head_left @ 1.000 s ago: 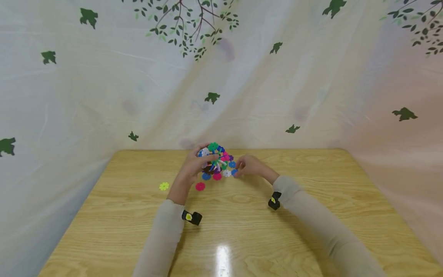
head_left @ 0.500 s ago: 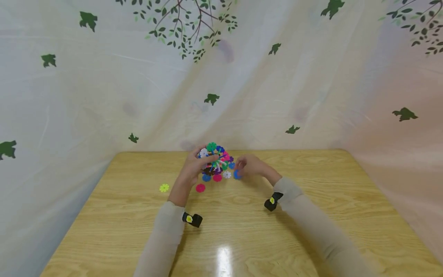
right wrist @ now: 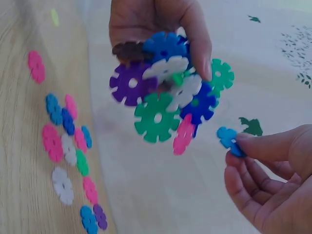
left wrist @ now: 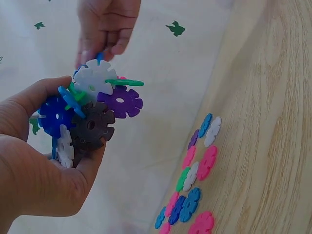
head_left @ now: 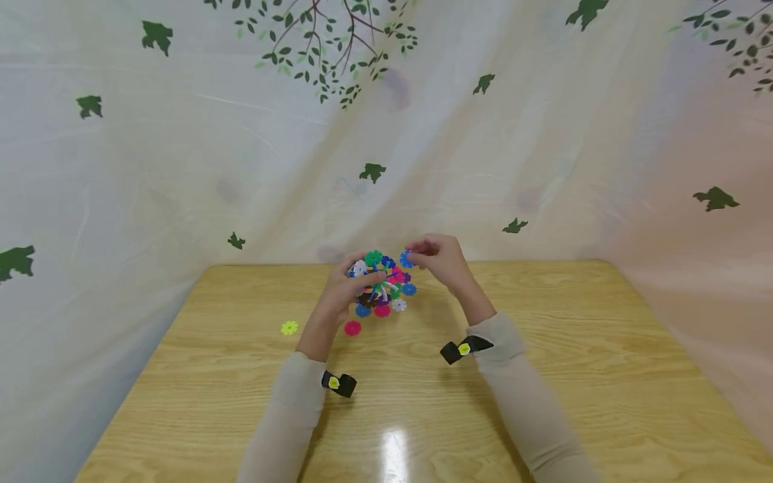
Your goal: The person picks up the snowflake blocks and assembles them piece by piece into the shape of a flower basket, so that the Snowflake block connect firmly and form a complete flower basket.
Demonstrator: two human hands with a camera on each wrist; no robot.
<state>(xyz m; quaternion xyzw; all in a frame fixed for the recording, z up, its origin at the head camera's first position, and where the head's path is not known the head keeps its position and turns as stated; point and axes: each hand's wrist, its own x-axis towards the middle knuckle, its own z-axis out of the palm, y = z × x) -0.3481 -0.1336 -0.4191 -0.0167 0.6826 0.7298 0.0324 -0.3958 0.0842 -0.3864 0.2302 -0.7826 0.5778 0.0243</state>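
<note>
Many-coloured snowflake-disc cluster (right wrist: 165, 92) (interlocked)

A light wooden table (head_left: 543, 376) with visible grain carried the pieces. A loose cluster of flat snowflake discs (head_left: 386, 307) in blue, pink, white and green lay near its far middle. A pink disc (head_left: 353, 328) sat just left of them, and a yellow-green disc (head_left: 290, 327) farther left.

Multicoloured snowflake-disc cluster (head_left: 378, 282) held aloft, blue disc (right wrist: 228, 140) (pinched) just beside.

Glossy plastic snowflake discs (head_left: 382, 282); smooth varnished wood table (head_left: 543, 376), shiny; thin cloth backdrop (head_left: 181, 154).
</note>
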